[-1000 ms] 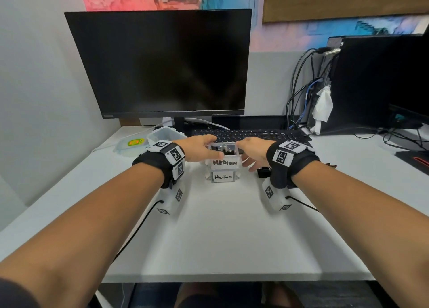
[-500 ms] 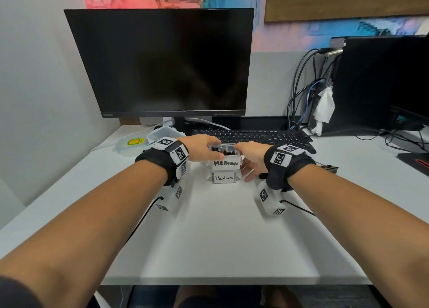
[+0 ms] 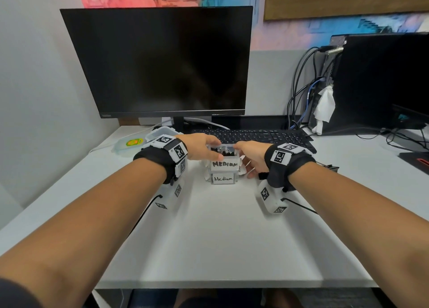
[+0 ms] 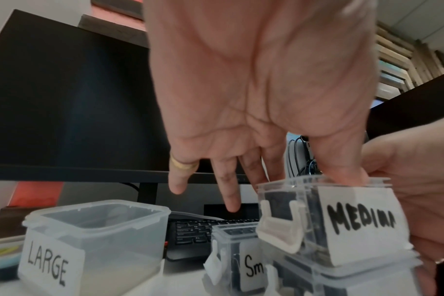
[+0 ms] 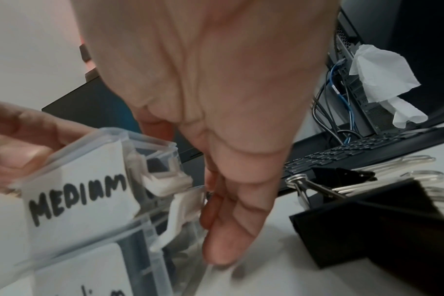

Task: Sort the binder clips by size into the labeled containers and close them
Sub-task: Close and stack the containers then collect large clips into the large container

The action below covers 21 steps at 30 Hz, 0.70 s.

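Two clear containers stand stacked on the desk: the upper MEDIUM container on a lower Medium container. Black binder clips show through the upper one. My left hand holds its top, thumb on the front rim and first fingers behind, the other fingers hanging straight. My right hand grips the right side, thumb on top, fingers down beside the white latch flaps. The flaps stick out unlatched.
A Small container and an empty lidless LARGE container stand to the left, a loose lid beside them. Large black binder clips lie to the right. Keyboard, monitor and computer tower fill the back.
My right hand has slid lower along the right side of the stacked containers. The left hand stays on the top, and the stack has not moved.
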Each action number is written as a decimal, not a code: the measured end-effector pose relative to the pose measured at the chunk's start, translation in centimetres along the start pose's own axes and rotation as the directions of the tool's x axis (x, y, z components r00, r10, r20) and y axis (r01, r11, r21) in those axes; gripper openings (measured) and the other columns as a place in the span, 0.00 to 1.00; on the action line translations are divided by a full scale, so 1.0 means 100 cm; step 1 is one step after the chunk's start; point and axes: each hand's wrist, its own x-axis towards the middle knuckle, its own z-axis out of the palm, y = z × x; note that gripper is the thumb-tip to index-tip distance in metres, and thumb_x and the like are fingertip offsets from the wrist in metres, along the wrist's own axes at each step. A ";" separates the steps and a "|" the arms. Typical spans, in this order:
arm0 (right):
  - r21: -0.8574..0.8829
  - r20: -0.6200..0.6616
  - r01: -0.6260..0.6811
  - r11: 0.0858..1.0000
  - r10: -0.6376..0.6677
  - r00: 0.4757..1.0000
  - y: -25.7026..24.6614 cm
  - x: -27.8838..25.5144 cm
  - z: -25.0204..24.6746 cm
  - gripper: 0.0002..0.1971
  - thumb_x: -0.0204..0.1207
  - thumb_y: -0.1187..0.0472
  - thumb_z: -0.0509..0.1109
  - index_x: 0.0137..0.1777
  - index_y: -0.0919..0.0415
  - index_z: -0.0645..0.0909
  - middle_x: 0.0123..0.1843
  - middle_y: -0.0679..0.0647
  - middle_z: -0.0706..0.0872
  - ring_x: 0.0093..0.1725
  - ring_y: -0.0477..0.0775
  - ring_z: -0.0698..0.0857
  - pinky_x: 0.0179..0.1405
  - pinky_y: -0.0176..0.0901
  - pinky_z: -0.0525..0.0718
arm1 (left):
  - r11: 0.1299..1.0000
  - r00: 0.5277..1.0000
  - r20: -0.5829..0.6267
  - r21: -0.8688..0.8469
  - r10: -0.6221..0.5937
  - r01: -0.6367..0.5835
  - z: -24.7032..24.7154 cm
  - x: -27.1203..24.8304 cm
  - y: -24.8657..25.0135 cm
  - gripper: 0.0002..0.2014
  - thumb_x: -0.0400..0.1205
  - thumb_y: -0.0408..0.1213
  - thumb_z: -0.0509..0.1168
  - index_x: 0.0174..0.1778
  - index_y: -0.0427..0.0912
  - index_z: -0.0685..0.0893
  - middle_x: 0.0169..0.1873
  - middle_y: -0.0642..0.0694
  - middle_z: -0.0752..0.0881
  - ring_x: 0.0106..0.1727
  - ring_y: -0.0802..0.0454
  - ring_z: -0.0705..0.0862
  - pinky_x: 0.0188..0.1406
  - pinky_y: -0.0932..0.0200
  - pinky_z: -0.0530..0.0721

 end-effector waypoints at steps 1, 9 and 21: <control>0.015 0.006 0.002 1.000 -0.002 1.000 -0.001 -0.001 0.000 0.17 0.83 0.46 0.53 0.46 0.60 0.73 0.39 0.62 0.79 0.40 0.62 0.81 0.44 0.51 0.79 | 1.000 1.000 0.002 0.012 -0.001 0.001 -0.001 0.000 0.001 0.31 0.79 0.59 0.64 0.78 0.58 0.67 0.74 0.58 0.74 0.71 0.52 0.75 0.74 0.45 0.72; -0.060 -0.074 0.067 0.996 -0.071 0.995 -0.008 -0.008 -0.007 0.13 0.84 0.53 0.60 0.49 0.65 0.74 0.34 0.62 0.80 0.29 0.58 0.81 0.34 0.48 0.84 | 0.998 1.000 -0.003 0.059 -0.001 0.001 -0.003 -0.002 0.004 0.31 0.80 0.58 0.64 0.79 0.56 0.66 0.73 0.54 0.75 0.71 0.51 0.75 0.74 0.47 0.72; -0.022 -0.042 0.013 1.000 -0.014 0.999 -0.010 -0.015 -0.007 0.17 0.83 0.51 0.63 0.43 0.67 0.76 0.36 0.59 0.82 0.34 0.54 0.82 0.42 0.47 0.84 | 0.999 1.000 0.004 0.052 -0.001 0.001 -0.002 0.001 0.003 0.31 0.80 0.57 0.64 0.79 0.56 0.66 0.74 0.56 0.74 0.72 0.52 0.74 0.74 0.48 0.71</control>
